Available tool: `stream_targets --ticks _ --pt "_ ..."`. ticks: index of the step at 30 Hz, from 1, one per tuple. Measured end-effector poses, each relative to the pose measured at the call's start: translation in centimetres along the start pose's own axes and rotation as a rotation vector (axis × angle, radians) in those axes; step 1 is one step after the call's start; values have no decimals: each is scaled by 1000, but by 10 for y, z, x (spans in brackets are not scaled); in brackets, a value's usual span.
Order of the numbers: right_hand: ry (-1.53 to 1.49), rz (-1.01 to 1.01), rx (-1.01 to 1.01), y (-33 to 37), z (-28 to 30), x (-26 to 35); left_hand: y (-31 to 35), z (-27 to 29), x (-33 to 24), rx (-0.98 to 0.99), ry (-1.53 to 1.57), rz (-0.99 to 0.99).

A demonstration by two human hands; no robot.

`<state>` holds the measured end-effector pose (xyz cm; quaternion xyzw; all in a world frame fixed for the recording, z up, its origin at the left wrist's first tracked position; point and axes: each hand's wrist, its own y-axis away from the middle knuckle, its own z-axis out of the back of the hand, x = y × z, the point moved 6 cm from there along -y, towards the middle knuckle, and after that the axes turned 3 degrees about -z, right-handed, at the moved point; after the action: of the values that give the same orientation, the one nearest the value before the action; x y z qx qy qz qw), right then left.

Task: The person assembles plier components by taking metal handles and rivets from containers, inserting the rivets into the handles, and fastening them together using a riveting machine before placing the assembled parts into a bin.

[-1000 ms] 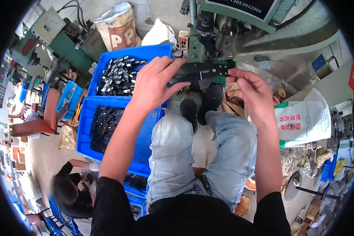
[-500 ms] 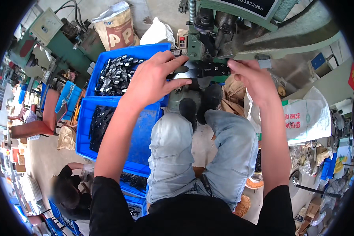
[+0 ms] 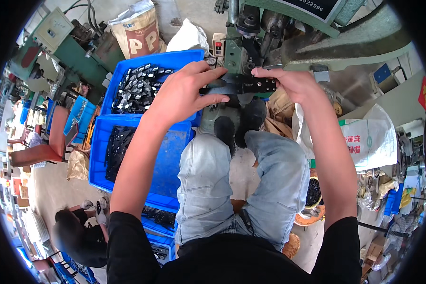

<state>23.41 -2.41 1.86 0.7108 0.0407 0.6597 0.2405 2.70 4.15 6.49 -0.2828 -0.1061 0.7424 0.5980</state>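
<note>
My left hand (image 3: 182, 92) pinches the left end of a flat black part (image 3: 258, 85) between fingers and thumb. The part is long and narrow, with small bright rivet-like dots at its right end. It lies under the head of a green riveting-type press (image 3: 234, 52). My right hand (image 3: 296, 86) is at the part's right end, fingers drawn together and the forefinger tip along its upper edge. Whatever the right fingers pinch is hidden. In the upper blue bin (image 3: 128, 63) at my left lie many shiny black-and-silver pieces (image 3: 139, 90).
A lower blue bin (image 3: 163, 146) holds dark strips. My knees are below the press. At right are a white woven sack (image 3: 371, 137) and a round container of dark bits (image 3: 313, 191). A printed sack (image 3: 136, 31) stands behind the bins. Another person (image 3: 80, 232) sits at lower left.
My right hand has moved left along the part, its fingertips now nearer the press head. My left hand keeps its grip in nearly the same place. The other person's hands have come into view.
</note>
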Motion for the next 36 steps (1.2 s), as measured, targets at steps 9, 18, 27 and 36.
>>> stream_targets --ticks 9,18,27,36 --pt "201 268 -179 59 49 -7 6 3 -3 -30 -20 8" --pt "702 94 -523 170 178 -162 189 27 3 -262 2 573" --pt "1232 -292 -379 221 224 -363 589 -50 -61 -848 99 1877" --pt "1308 -389 -677 242 247 -405 473 46 67 -324 -437 1134"
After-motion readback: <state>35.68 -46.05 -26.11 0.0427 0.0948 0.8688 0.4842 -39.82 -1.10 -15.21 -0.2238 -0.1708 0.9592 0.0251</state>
